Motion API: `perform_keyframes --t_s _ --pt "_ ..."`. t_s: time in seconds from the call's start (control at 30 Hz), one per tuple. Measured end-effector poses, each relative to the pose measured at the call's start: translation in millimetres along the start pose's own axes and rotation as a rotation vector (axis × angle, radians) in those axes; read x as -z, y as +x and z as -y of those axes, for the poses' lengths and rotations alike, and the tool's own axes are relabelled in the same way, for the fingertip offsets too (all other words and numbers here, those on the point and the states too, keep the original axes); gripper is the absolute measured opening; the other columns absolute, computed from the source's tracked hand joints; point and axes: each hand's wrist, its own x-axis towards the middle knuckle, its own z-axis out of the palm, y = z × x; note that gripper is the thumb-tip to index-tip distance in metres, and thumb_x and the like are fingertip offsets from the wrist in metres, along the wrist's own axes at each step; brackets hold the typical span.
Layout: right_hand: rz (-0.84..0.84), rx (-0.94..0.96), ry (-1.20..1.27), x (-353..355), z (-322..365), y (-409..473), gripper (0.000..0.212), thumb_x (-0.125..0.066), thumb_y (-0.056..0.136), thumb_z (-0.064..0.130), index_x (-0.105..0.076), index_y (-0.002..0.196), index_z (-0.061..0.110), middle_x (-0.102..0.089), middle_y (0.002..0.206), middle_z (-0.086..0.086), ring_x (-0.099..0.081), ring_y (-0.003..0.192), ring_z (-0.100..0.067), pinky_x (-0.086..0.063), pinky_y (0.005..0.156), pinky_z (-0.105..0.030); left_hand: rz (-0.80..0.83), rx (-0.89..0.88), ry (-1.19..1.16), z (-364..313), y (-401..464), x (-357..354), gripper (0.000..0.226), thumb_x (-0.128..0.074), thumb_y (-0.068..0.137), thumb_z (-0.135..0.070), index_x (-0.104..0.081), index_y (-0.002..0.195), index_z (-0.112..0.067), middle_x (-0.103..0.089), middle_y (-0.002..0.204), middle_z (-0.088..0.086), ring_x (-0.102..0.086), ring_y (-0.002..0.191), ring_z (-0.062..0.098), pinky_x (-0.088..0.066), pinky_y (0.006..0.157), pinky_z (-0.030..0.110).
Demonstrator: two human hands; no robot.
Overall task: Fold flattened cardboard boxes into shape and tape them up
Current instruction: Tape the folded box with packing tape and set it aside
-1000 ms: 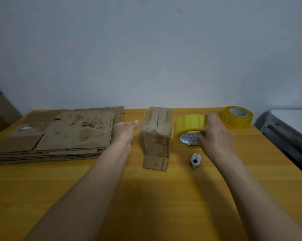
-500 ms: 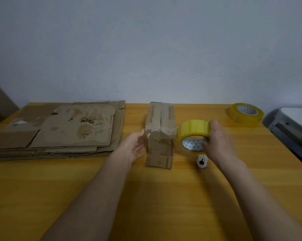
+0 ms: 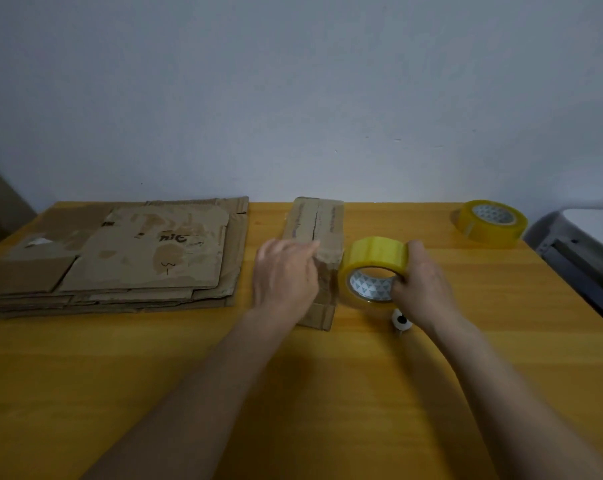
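A small folded cardboard box (image 3: pixel 322 223) stands on the yellow wooden table (image 3: pixel 154 375), its top flaps closed along a middle seam. My left hand (image 3: pixel 284 275) lies against the box's near left corner, fingers reaching over its top edge. Just right of the box, my right hand (image 3: pixel 423 284) grips a yellow tape roll (image 3: pixel 374 261) held on edge, fingers through its core. Whether a strip of tape runs from the roll to the box is hard to tell.
A stack of flattened cardboard boxes (image 3: pixel 120 254) lies at the left. A second yellow tape roll (image 3: pixel 490 221) lies flat at the far right. A small white cutter (image 3: pixel 400 320) sits under my right wrist. A grey machine (image 3: pixel 584 251) stands beyond the table's right edge.
My left hand has moved from the left of the box onto its near left corner. My right hand has brought the tape roll closer to the box's right side.
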Motion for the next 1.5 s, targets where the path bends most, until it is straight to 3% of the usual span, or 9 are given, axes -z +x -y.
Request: perform_keyframes --t_s 0.2,0.3,0.53,0.83,1.03,1.13,1.23,1.33,1.5 --pt "0.371 0.077 0.542 -3.2 8.5 -10.3 0.045 -0.081 0.073 0.029 -0.047 0.102 0.026 -0.056 0.095 0.010 -0.059 0.082 -0.002 -0.044 0.059 -0.013 0.393 0.011 0.137 -1.4 35.2 4.2 0.054 -0.013 0.102 -0.047 -0.040 0.144 -0.025 -0.034 0.154 -0.003 -0.020 0.145 0.017 -0.001 0.119 0.041" --pt "0.432 0.023 0.712 -7.3 15.0 -18.8 0.051 -0.066 0.073 0.059 -0.051 0.112 0.030 -0.058 0.107 0.016 -0.058 0.094 0.006 -0.045 0.065 -0.007 0.503 0.048 0.063 3.7 50.1 4.8 0.055 -0.023 0.100 -0.053 -0.037 0.146 -0.026 -0.027 0.157 -0.005 -0.015 0.147 0.016 -0.005 0.118 0.040" --pt "0.520 -0.018 0.505 -0.2 20.3 -15.2 0.053 -0.055 0.082 0.061 -0.053 0.114 0.019 -0.061 0.110 0.004 -0.059 0.098 -0.012 -0.052 0.085 -0.033 0.530 0.036 -0.035 8.1 55.1 -0.4 0.074 -0.053 0.089 -0.057 -0.027 0.150 -0.023 -0.019 0.159 -0.006 -0.009 0.147 0.014 -0.005 0.118 0.036" --pt "0.578 -0.019 0.149 -6.4 43.4 -14.0 0.044 -0.047 0.083 0.070 -0.053 0.080 0.026 -0.055 0.082 0.008 -0.055 0.075 -0.009 -0.050 0.074 -0.030 0.815 -0.179 0.084 10.8 88.5 6.0 0.063 -0.049 0.095 -0.046 -0.024 0.151 -0.029 -0.013 0.159 -0.014 -0.001 0.148 0.009 0.013 0.116 0.047" --pt "0.536 -0.065 0.439 -1.4 29.8 -22.0 0.057 -0.047 0.088 0.060 -0.054 0.126 0.019 -0.057 0.114 0.006 -0.055 0.105 -0.014 -0.047 0.089 -0.030 0.645 -0.188 0.220 5.1 73.7 1.6 0.070 -0.056 0.086 -0.055 -0.026 0.148 -0.041 -0.004 0.161 -0.010 0.004 0.148 0.022 0.010 0.115 0.053" --pt "0.461 -0.067 0.464 5.6 11.5 -20.4 0.042 -0.040 0.100 0.041 -0.060 0.121 0.011 -0.065 0.104 -0.003 -0.061 0.093 -0.017 -0.051 0.078 -0.033 0.507 -0.034 0.139 2.8 54.7 -10.1 0.081 -0.069 0.076 -0.053 -0.028 0.145 -0.048 0.003 0.162 -0.004 0.008 0.148 0.026 0.004 0.117 0.055" --pt "0.310 -0.142 0.158 6.0 -15.5 -8.9 0.028 -0.040 0.101 0.020 -0.059 0.122 0.017 -0.060 0.116 -0.009 -0.056 0.109 -0.027 -0.048 0.090 -0.042 0.379 0.122 -0.081 5.4 37.8 -19.5 0.084 -0.076 0.074 -0.043 -0.030 0.144 -0.048 0.003 0.162 -0.001 0.006 0.147 0.026 -0.002 0.117 0.054" --pt "0.494 -0.109 -0.182 0.9 -35.8 -3.3 0.037 -0.047 0.097 0.010 -0.054 0.132 0.024 -0.045 0.136 -0.011 -0.042 0.127 -0.031 -0.040 0.102 -0.040 0.309 0.192 -0.160 7.3 32.8 -21.8 0.103 -0.081 0.067 -0.042 -0.018 0.148 -0.045 0.005 0.162 0.001 0.005 0.147 0.026 -0.008 0.116 0.053" --pt "0.553 -0.091 -0.148 -5.5 -43.7 -0.2 0.047 -0.070 0.084 0.011 -0.058 0.129 0.021 -0.045 0.126 -0.009 -0.049 0.116 -0.029 -0.040 0.092 -0.028 0.323 0.487 -0.280 0.9 31.5 -18.7 0.134 -0.091 0.052 -0.042 -0.002 0.152 -0.033 -0.016 0.157 0.009 -0.019 0.144 0.032 -0.030 0.109 0.053"
